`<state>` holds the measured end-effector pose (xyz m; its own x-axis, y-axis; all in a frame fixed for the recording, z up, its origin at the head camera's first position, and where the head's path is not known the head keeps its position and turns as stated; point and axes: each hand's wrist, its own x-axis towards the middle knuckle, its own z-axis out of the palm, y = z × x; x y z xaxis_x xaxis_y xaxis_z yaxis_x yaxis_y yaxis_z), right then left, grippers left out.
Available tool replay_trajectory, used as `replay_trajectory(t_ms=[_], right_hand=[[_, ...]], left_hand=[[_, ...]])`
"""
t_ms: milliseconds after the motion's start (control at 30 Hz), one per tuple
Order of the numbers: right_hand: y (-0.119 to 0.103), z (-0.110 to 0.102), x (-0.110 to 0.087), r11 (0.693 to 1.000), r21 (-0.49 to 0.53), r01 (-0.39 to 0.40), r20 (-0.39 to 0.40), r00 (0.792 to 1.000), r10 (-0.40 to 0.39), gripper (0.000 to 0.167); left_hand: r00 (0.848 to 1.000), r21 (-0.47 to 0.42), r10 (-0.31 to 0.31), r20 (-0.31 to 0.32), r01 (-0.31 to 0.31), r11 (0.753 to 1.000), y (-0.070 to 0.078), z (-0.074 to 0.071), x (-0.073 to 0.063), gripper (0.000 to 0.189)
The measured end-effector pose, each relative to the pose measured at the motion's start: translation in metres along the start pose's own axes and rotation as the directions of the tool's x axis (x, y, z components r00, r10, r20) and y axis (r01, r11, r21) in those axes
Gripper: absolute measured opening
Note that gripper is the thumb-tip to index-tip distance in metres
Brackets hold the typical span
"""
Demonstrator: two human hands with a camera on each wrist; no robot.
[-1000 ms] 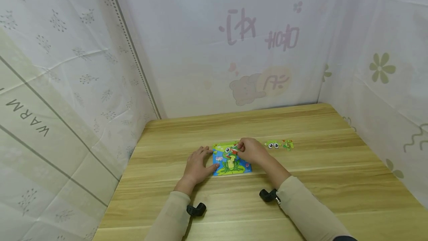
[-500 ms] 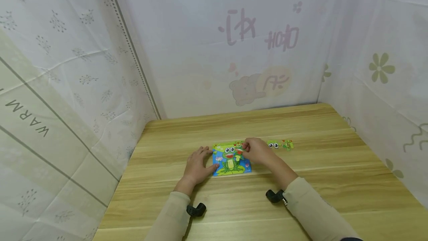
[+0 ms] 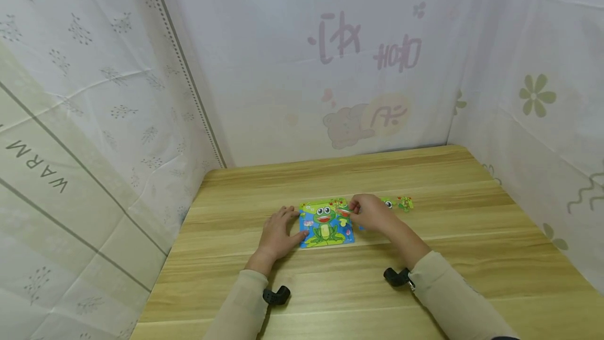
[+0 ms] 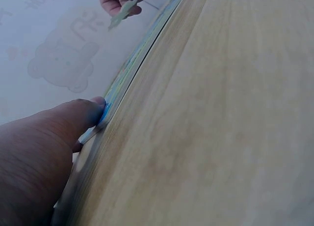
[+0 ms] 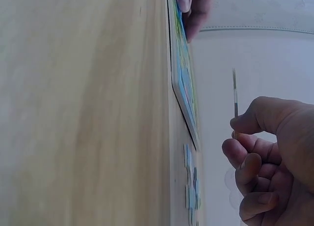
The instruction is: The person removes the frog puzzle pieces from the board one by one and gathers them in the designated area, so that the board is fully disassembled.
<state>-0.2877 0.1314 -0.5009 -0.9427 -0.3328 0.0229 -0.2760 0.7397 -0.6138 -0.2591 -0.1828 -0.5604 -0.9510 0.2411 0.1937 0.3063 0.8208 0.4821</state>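
A square jigsaw puzzle [image 3: 325, 232] with a green frog on blue lies flat on the table. My left hand [image 3: 277, 232] rests at its left edge, fingers spread, the thumb [image 4: 91, 110] pressing on the border. Between thumb and forefinger, my right hand [image 3: 374, 213] pinches a puzzle piece [image 3: 344, 212] showing a red mouth on green. That piece is raised above the surface and seen edge-on in the right wrist view, overlapping the puzzle's upper right in the head view. A pale yellow-green gap shape [image 3: 343, 222] shows just below it.
Right of the puzzle lie loose pieces: one with eyes [image 3: 388, 204], partly behind my right hand, and one with green leaves and red dots [image 3: 406, 203]. A bit of blue [image 3: 361, 227] shows under that hand. Patterned curtains [image 3: 292, 67] enclose the wooden table [image 3: 330, 298].
My right hand has moved to the right with the pinched piece, uncovering the frog's face and covering part of the loose eye piece. My left hand has stayed in place.
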Motion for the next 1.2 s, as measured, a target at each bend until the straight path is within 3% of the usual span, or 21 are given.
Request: replay_trajectory(t_ms=[1200], right_hand=[[0.061,-0.032,-0.027,1.0,0.006,-0.029,0.007,1.0,0.029,0.006]], left_hand=[[1.0,-0.006,-0.001,0.003,0.001,1.0,0.001,-0.001,0.0,0.064]])
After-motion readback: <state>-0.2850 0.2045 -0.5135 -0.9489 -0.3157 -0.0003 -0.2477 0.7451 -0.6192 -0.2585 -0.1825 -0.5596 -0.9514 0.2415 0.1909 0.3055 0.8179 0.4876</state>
